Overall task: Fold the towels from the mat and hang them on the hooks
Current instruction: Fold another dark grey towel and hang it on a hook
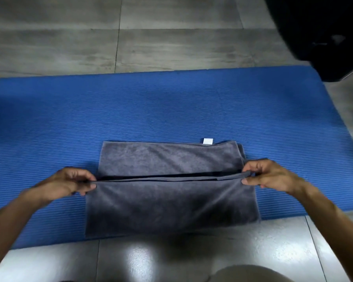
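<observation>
A grey towel (169, 159) lies on the blue mat (171, 106), near the mat's front edge. Its near half (171, 206) is lifted off the mat and stretched taut between both hands. My left hand (69, 183) pinches the lifted edge at its left end. My right hand (271, 176) pinches the same edge at its right end. The far half stays flat, with a small white label (207, 141) sticking out at its back edge. No hooks are in view.
Grey floor tiles (151, 259) run in front of the mat and wood-look flooring (90, 47) lies beyond it. A large dark object (322, 33) fills the upper right corner. My knee (249, 274) shows at the bottom edge.
</observation>
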`<state>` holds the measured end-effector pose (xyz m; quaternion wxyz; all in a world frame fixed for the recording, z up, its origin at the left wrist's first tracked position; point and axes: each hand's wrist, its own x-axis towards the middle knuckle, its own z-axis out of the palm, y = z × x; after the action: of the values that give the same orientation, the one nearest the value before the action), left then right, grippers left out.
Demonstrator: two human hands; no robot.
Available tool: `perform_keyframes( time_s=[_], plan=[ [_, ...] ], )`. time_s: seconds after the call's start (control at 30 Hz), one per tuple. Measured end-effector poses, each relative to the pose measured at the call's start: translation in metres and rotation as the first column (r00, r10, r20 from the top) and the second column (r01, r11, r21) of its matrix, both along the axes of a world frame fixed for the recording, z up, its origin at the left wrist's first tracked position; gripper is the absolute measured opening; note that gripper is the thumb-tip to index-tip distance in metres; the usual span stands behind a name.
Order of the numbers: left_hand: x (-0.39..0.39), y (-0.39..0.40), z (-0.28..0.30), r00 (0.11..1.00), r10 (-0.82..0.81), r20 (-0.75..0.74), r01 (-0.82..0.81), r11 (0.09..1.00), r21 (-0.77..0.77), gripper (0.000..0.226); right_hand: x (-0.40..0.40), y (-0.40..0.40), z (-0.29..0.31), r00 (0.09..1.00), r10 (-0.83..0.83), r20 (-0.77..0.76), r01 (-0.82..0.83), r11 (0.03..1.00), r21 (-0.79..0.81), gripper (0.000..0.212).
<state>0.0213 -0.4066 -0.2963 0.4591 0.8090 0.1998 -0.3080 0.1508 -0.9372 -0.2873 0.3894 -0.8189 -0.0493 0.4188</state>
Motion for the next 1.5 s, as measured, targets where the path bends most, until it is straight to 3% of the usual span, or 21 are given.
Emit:
perform_keyframes(
  time_s=[0.1,0.2,0.27,0.47,0.57,0.63,0.67,0.73,0.8,0.9,1.0,1.1,1.23,1.37,1.43,1.5],
  plan=[
    [0.023,0.006,0.014,0.996,0.08,0.028,-0.079,0.996,-0.03,0.004,0.016,-0.002,0.016,0.989,-0.111,-0.096,0.118,0.99,0.076,0.008],
    [0.05,0.002,0.01,0.964,0.242,0.111,-0.244,0.97,-0.003,0.007,0.035,0.004,0.012,0.949,-0.313,-0.043,0.316,0.943,0.103,0.005],
    [0.064,-0.008,0.003,0.95,0.284,0.13,-0.29,0.957,0.028,0.01,0.044,0.013,0.001,0.912,-0.409,0.02,0.409,0.912,0.035,0.008],
    [0.084,-0.022,-0.014,0.875,0.447,0.187,-0.467,0.881,0.074,0.025,0.055,0.033,-0.018,0.827,-0.552,0.108,0.554,0.833,0.02,0.014],
    [0.084,-0.025,-0.017,0.829,0.511,0.229,-0.526,0.85,0.009,0.027,0.059,0.04,-0.02,0.797,-0.589,0.134,0.593,0.805,0.005,0.013],
    [0.08,-0.031,-0.021,0.754,0.6,0.266,-0.603,0.794,-0.083,0.03,0.054,0.047,-0.024,0.736,-0.621,0.27,0.653,0.757,-0.037,0.012],
    [0.076,-0.033,-0.023,0.716,0.617,0.326,-0.627,0.774,-0.087,0.032,0.048,0.051,-0.025,0.69,-0.577,0.437,0.671,0.736,-0.089,0.01],
    [0.061,-0.04,-0.028,0.701,0.478,0.529,-0.575,0.818,0.022,0.024,0.024,0.064,-0.023,0.58,-0.369,0.726,0.648,0.749,-0.138,0.013],
    [0.034,-0.053,-0.032,0.755,0.15,0.638,-0.373,0.899,0.229,0.008,-0.008,0.083,-0.023,0.55,-0.183,0.815,0.487,0.863,-0.135,0.016],
    [-0.015,-0.07,-0.048,0.774,-0.371,0.512,0.003,0.811,0.584,0.037,-0.051,0.102,-0.044,0.595,0.165,0.786,0.196,0.919,-0.341,0.032],
    [-0.046,-0.074,-0.062,0.75,-0.525,0.401,0.111,0.699,0.707,0.048,-0.07,0.096,-0.073,0.66,0.307,0.686,0.139,0.847,-0.513,0.044],
    [-0.049,-0.074,-0.062,0.847,-0.374,0.378,0.004,0.715,0.699,0.048,-0.074,0.096,-0.079,0.669,0.327,0.668,0.14,0.826,-0.545,0.047],
    [-0.039,-0.082,-0.053,0.915,0.093,0.393,-0.302,0.804,0.512,0.065,-0.076,0.113,-0.068,0.637,0.3,0.71,0.154,0.853,-0.499,0.035],
    [-0.02,-0.076,-0.044,0.819,0.549,0.167,-0.574,0.79,0.216,0.067,-0.089,0.144,-0.059,0.612,0.256,0.748,0.083,0.92,-0.383,0.031],
    [-0.013,-0.078,-0.031,0.769,0.634,0.076,-0.639,0.765,0.08,0.052,-0.097,0.164,-0.054,0.643,0.182,0.744,0.017,0.968,-0.252,0.032],
    [-0.005,-0.09,-0.012,0.789,0.609,0.078,-0.609,0.793,-0.032,0.044,-0.099,0.181,-0.043,0.749,0.035,0.662,0.021,0.997,-0.077,0.029]
  ],
)
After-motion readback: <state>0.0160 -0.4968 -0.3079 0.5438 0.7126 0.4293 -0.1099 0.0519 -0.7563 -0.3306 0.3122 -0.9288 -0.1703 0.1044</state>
